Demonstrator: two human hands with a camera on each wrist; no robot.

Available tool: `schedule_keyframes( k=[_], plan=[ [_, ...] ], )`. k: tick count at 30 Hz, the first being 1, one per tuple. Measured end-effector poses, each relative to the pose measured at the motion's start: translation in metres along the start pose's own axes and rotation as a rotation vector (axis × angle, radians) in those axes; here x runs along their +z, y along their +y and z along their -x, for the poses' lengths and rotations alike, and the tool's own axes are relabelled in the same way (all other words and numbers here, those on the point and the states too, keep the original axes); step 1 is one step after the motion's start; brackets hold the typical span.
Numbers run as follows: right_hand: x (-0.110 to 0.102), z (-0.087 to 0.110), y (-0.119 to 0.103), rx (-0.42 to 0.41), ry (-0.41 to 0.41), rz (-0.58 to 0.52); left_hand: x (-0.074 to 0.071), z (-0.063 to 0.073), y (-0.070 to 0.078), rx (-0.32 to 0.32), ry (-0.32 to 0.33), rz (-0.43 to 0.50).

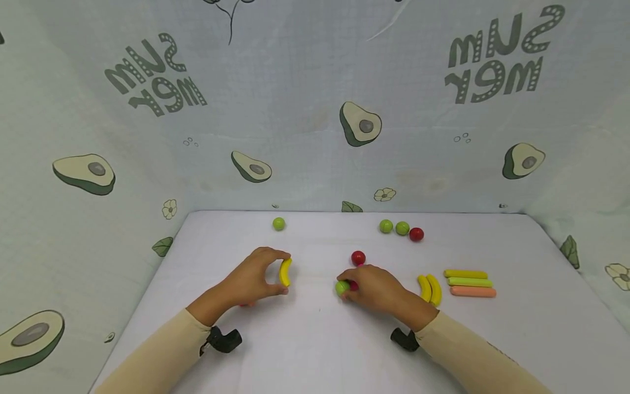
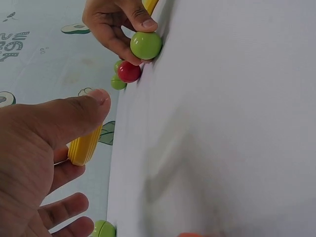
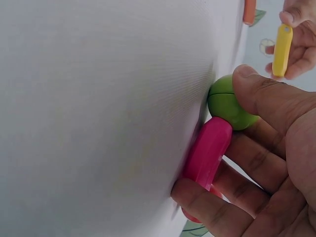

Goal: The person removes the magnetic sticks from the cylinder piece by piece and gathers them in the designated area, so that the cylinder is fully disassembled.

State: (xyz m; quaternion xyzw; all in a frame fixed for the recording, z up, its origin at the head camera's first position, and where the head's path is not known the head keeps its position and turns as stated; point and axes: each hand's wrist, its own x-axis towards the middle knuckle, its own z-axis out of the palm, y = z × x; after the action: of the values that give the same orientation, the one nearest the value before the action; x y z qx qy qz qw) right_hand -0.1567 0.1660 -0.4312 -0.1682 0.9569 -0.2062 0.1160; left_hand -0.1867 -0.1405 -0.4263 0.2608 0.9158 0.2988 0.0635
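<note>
- The left hand (image 1: 253, 280) pinches a yellow banana piece (image 1: 285, 272) end to end between thumb and forefinger, so it stands upright just above the white table (image 1: 315, 350).
- The right hand (image 1: 376, 289) curls round a green ball (image 1: 342, 287) at its fingertips, with a pink piece (image 3: 206, 155) tucked beneath, pressing both against the table.
- A red ball (image 1: 358, 258) lies just beyond the right hand's knuckles.
</note>
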Motion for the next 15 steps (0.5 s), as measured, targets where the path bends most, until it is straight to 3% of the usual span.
schedule_keyframes(
  k=[9,15],
  plan=[
    [0.001,0.001,0.001,0.002,0.007,0.002,-0.011,0.011,-0.005,-0.168,-0.041,0.11],
    [0.001,0.0,0.001,-0.004,0.013,0.001,-0.016,0.016,-0.014,-0.161,-0.026,0.09]
  ],
)
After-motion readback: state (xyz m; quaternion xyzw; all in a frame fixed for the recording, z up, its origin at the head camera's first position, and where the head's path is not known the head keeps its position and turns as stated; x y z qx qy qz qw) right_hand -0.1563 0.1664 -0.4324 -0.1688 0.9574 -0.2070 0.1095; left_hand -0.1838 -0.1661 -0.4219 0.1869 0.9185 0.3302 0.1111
